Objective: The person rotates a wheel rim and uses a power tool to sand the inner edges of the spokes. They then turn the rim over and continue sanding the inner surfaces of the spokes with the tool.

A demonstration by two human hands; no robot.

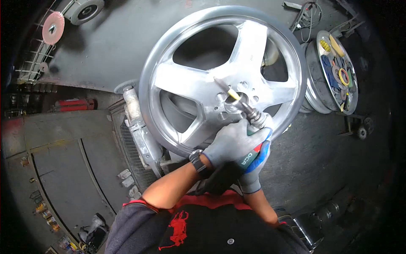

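Observation:
A large silver alloy wheel rim (182, 80) lies face up in front of me, its spokes spread around a centre hole and bolt holes. Both my hands, in grey gloves, grip a green and black die grinder (248, 159) marked with white letters. My left hand (230, 142), a dark watch at its wrist, is wrapped over the front of the tool. Closed around its body from the other side is my right hand (259, 165), blue showing on the glove. The grinder's shaft and thin bit (228, 89) reach over the hub, the tip at the spoke surface near the centre.
On the right, another wheel rim (315, 80) holds abrasive discs, a tape roll and cloths. Left of the main rim rests a grey power tool (144, 142). A pink disc (53, 28) hangs on a wire rack (37, 61), near a small caster wheel (87, 11).

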